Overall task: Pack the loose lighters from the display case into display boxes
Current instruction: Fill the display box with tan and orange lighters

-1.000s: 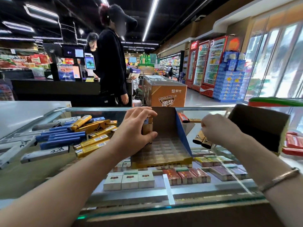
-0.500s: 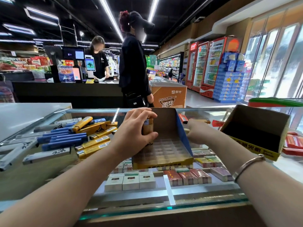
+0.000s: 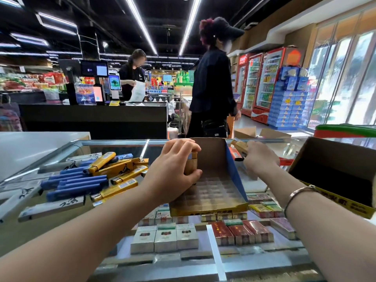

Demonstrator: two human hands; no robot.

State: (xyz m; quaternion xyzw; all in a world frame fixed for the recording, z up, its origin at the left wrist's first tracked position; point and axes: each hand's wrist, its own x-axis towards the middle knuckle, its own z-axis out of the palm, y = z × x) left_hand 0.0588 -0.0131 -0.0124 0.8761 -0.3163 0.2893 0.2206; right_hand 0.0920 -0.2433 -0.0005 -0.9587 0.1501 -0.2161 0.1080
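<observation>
An open cardboard display box point(image 3: 211, 180) with a gold front lip and a blue side stands on the glass display case point(image 3: 114, 142). My left hand point(image 3: 173, 169) grips a gold lighter point(image 3: 190, 166) upright at the box's left inner edge. To the right of the box, my right hand point(image 3: 260, 157) holds a gold lighter point(image 3: 240, 146) lifted above the glass. An orange lighter point(image 3: 234, 153) lies beside the blue wall. A heap of loose blue and gold lighters point(image 3: 91, 178) lies on the glass at the left.
A second empty cardboard display box point(image 3: 335, 169) stands tilted at the right. White boxed packs point(image 3: 50, 206) lie at the left front. Cigarette packs point(image 3: 240, 233) show under the glass. A person in black point(image 3: 211, 88) stands just beyond the case; a checkout counter point(image 3: 93, 117) is behind.
My right hand reached past the box's right side and has come up holding a gold lighter. My left hand has stayed on the lighter at the box. The person in black walked rightwards.
</observation>
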